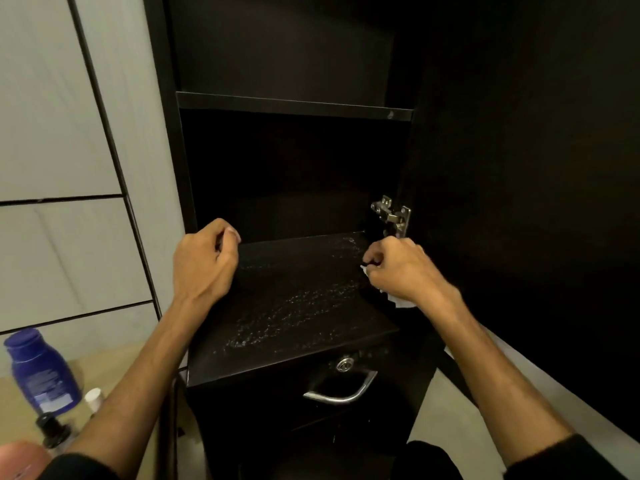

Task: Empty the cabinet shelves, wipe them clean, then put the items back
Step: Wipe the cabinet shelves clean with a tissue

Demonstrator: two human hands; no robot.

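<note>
The black cabinet stands with its door (519, 168) swung out to the right. Its lower shelf (287, 306) is bare and speckled with wet droplets. The upper shelf (294, 105) also holds nothing. My right hand (398, 268) hovers at the shelf's right side near the metal hinge (393, 216) and grips a crumpled white tissue (398, 301), mostly hidden by the fingers. My left hand (204, 261) is at the shelf's left edge, fingers curled, holding nothing that I can see.
A blue bottle (41, 372), a small white-capped bottle (93, 398) and a black-capped one (52, 431) stand on a beige surface at the lower left. Below the shelf is a drawer with a chrome handle (341, 389) and lock (344, 365). A pale tiled wall (52, 133) is to the left.
</note>
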